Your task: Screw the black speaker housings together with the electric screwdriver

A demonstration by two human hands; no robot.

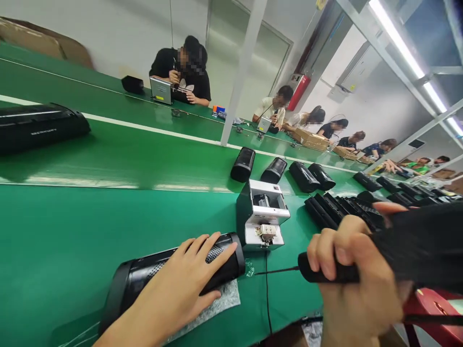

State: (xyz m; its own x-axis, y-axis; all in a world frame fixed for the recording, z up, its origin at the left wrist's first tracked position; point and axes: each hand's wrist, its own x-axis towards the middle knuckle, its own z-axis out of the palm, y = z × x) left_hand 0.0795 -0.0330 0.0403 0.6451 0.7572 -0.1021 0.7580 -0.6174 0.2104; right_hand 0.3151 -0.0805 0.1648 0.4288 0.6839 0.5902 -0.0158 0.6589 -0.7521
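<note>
My left hand (184,272) lies with fingers spread on a glossy black speaker-like housing (144,270) with perforated patches. The housing lies on its side, partly over a sheet of bubble wrap (220,303). My right hand (356,265) is wrapped around a black electric screwdriver (423,246), its thin dark bit pointing left, apart from the housing. The rear of the screwdriver is blurred and runs out at the right edge. Between and beyond my hands stands a white and black screw feeder (264,217).
Black housings (273,171) stand behind the feeder, and several more pieces (340,212) lie to the right. Another housing (43,127) lies far left. A white post (240,77) rises from the bench. People (184,72) sit across it. A black cable (267,299) crosses the green mat.
</note>
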